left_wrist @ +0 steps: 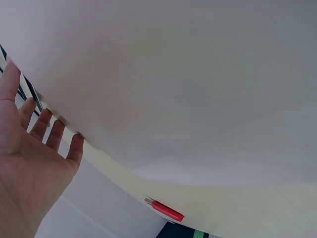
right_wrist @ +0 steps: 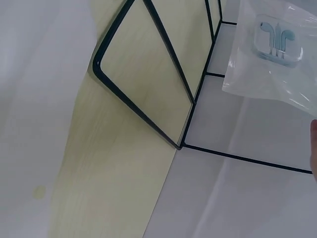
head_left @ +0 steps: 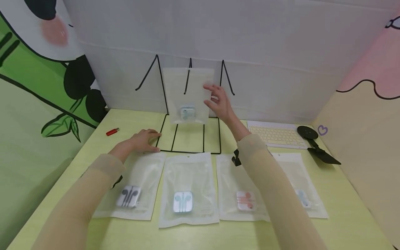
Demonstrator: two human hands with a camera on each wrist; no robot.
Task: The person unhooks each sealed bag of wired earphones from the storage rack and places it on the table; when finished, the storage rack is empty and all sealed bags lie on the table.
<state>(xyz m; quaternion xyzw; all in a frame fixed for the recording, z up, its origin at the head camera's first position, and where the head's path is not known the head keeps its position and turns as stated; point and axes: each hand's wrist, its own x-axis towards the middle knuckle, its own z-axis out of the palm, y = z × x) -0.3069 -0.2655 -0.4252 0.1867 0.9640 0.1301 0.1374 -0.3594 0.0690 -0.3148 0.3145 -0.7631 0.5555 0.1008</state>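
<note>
A clear-fronted white pouch (head_left: pixel 200 100) with a boxed pair of pale blue earphones (right_wrist: pixel 277 39) hangs on the middle hook of a black wire display rack (head_left: pixel 189 152). My right hand (head_left: pixel 218 100) is raised at the pouch's right edge, fingers loosely bent and gripping nothing; in the right wrist view only a fingertip (right_wrist: pixel 314 144) shows below it. Down at the left side of the rack's base rests my left hand (head_left: pixel 142 140). Its fingers are extended and spread in the left wrist view, where a large pale surface (left_wrist: pixel 188 89) fills most of the picture.
Several more earphone pouches (head_left: pixel 197 173) lie in a row along the table front, partly under both forearms. A red USB stick (head_left: pixel 112 132) is at the left. On the right are a white keyboard (head_left: pixel 278 135) and a black folding stand (head_left: pixel 318 149). Both side hooks (head_left: pixel 229 81) stick out bare.
</note>
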